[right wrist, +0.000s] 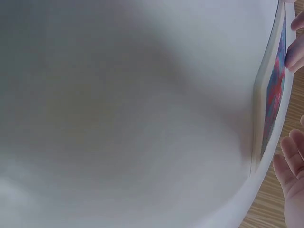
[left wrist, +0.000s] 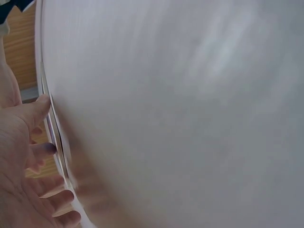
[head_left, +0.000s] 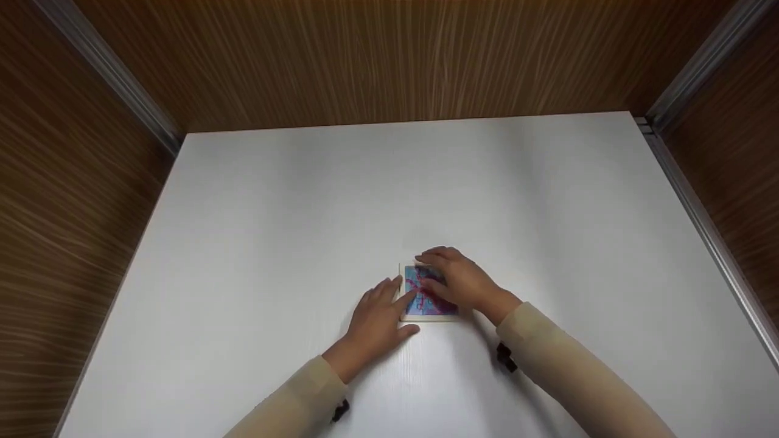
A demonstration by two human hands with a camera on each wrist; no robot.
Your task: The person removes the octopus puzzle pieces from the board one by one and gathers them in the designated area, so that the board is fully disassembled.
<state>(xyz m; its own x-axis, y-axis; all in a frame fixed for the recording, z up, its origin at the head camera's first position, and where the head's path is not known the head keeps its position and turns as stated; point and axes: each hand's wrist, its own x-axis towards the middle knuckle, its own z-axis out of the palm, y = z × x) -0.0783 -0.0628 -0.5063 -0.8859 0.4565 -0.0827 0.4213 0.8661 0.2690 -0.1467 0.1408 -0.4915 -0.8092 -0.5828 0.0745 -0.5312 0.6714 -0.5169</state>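
A small square jigsaw puzzle (head_left: pixel 420 298) in a pale frame lies flat on the white table, its picture blue with pink and purple. My left hand (head_left: pixel 374 319) is at its left side with fingers spread. The index finger reaches over the frame onto the picture, and the thumb rests below the lower left corner. Over the upper right part of the puzzle lies my right hand (head_left: pixel 465 283), thumb on the picture and fingers by the top edge, hiding that corner. In the right wrist view the puzzle (right wrist: pixel 274 95) appears edge-on. The left wrist view shows my left hand (left wrist: pixel 16 156) beside the frame.
The white table (head_left: pixel 304 213) stretches around the puzzle on all sides. A brown wood-grain panel (head_left: pixel 389 61) stands behind it, with more panels and metal rails (head_left: pixel 712 225) at the sides. Small black devices (head_left: pixel 506 358) sit under both wrists.
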